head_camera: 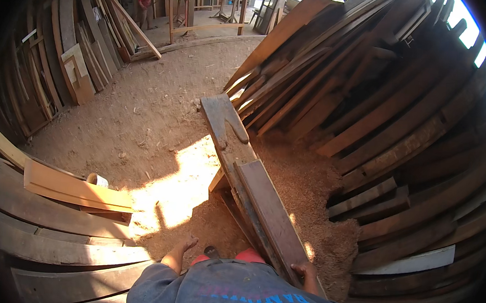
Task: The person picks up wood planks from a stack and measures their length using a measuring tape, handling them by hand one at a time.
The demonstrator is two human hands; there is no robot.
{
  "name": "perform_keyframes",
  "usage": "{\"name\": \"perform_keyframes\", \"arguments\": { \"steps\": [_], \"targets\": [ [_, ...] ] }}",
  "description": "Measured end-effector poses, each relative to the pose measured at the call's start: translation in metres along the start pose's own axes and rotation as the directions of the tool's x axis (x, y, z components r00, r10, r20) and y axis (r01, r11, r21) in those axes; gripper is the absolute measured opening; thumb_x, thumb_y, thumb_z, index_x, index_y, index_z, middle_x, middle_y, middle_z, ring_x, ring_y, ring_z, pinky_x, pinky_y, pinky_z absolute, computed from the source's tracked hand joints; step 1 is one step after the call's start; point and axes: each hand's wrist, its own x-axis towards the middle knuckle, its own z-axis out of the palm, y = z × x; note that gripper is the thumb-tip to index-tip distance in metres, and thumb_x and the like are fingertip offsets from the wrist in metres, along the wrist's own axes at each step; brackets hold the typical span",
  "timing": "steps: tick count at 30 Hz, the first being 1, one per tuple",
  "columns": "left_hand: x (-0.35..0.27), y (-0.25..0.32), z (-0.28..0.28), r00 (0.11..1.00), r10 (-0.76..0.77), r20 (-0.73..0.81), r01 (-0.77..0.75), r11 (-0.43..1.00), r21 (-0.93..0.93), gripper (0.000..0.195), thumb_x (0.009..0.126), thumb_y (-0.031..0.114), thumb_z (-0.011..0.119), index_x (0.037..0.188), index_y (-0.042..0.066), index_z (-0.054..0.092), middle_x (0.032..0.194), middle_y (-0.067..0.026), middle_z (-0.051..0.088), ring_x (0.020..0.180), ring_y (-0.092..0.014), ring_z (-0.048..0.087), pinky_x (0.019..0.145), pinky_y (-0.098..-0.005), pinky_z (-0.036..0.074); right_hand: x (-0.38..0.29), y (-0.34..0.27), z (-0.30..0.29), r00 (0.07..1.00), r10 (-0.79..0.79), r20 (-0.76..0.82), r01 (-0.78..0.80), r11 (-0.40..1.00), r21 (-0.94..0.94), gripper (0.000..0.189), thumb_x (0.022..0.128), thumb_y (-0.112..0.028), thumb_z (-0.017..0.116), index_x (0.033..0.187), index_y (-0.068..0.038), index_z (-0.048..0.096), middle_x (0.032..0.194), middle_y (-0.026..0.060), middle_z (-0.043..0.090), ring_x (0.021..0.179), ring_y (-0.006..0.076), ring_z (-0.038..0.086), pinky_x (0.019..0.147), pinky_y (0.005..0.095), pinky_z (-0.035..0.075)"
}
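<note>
My right hand [303,269] grips the near end of a reddish-brown wooden plank [273,204], with fingers over its top face by the right edge. The plank lies lengthwise on a worn wooden workbench beam [225,129], which slants away from me. A V-shaped notch [234,129] is cut in the beam's far end. My left hand [190,242] hangs free beside my left thigh, holding nothing, its fingers a little apart. Below it are a dark shoe [211,251] and sunlit ground.
Stacked boards [397,120] lean along the right, above a heap of wood shavings [325,241]. More timber [55,54] stands at the left. Near left are long planks [53,199], an orange-brown panel [79,188] and a pale container [97,180]. A person [147,1] stands far off.
</note>
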Motion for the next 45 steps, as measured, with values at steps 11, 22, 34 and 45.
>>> {"name": "perform_keyframes", "arguments": {
  "steps": [11, 22, 34, 45],
  "targets": [
    [0.050, 0.102, 0.001, 0.990, 0.144, -0.012, -0.144, 0.985, -0.090, 0.039, 0.082, 0.036, 0.061, 0.058, 0.005, 0.061, 0.057, -0.0099, 0.058, 0.056, -0.022, 0.056, 0.057, -0.0400, 0.044, 0.033, -0.012, -0.052, 0.954, -0.042, 0.297, -0.033, 0.969, 0.243, 0.073, 0.074, -0.057, 0.074, 0.116, 0.002, 0.067, 0.114, 0.0194, 0.068, 0.102, 0.0308, 0.067, 0.083, 0.0422, 0.053],
    [0.146, 0.152, -0.059, 0.997, 0.059, -0.049, -0.057, 0.998, 0.033, 0.056, 0.082, 0.043, 0.062, 0.115, -0.002, 0.063, 0.115, -0.0262, 0.063, 0.108, -0.040, 0.060, 0.095, -0.0428, 0.047, 0.022, -0.240, -0.146, 0.933, -0.355, 0.052, 0.356, 0.935, -0.006, 0.091, 0.078, -0.036, 0.069, 0.147, 0.005, 0.025, 0.116, 0.0358, 0.060, 0.110, 0.0449, 0.061, 0.093, 0.0507, 0.050],
    [0.203, 0.368, -0.133, 0.515, 0.846, -0.142, -0.698, 0.510, 0.502, 0.086, 0.082, 0.054, 0.062, 0.143, 0.001, 0.035, 0.152, -0.0265, 0.026, 0.138, -0.046, 0.025, 0.113, -0.0551, 0.021, -0.004, -0.286, -0.095, 0.987, 0.049, -0.154, 0.008, 0.938, 0.347, 0.112, 0.076, -0.046, 0.075, 0.155, -0.007, 0.006, 0.145, 0.0390, 0.032, 0.137, 0.0483, 0.034, 0.114, 0.0485, 0.030],
    [0.214, 0.396, -0.112, 0.463, 0.796, 0.391, -0.839, 0.250, 0.484, 0.071, 0.088, 0.056, 0.054, 0.134, 0.003, 0.046, 0.131, -0.0222, 0.052, 0.125, -0.038, 0.045, 0.103, -0.0514, 0.036, -0.013, -0.306, -0.067, 0.933, 0.235, -0.272, -0.077, 0.869, 0.489, 0.100, 0.078, -0.042, 0.073, 0.155, -0.012, 0.015, 0.140, 0.0347, 0.043, 0.133, 0.0473, 0.041, 0.110, 0.0493, 0.036]
  ]
}}
